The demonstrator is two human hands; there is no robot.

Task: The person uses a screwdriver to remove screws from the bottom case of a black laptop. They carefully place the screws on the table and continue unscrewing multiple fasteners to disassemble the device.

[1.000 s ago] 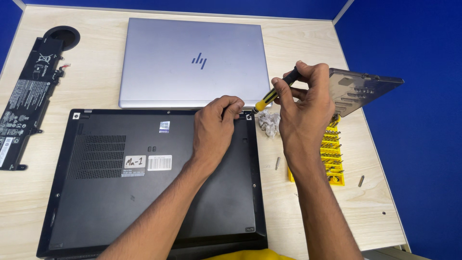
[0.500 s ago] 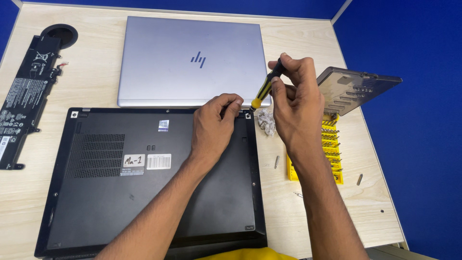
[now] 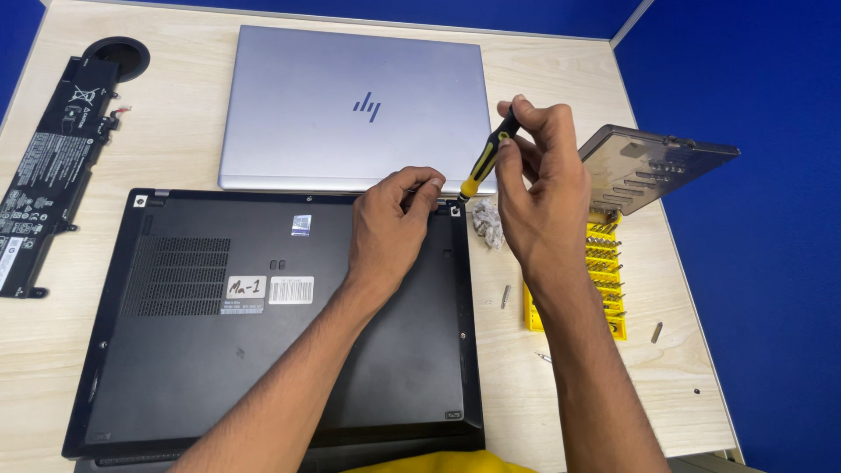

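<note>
Screwdriver tip at the black laptop's far right corner.
Right hand pinches the black-and-yellow screwdriver; left hand, fingers curled, presses the upturned matte-black laptop base on the pale wooden desk.

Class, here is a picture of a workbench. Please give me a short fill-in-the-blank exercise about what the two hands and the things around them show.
1. The right hand holds a black and yellow ____.
2. The left hand rests on the ____ laptop, which lies bottom up.
3. The closed laptop behind it is ____ in colour.
4. The loose battery lies at the ____ edge of the table.

Missing words: screwdriver; black; silver; left
</note>
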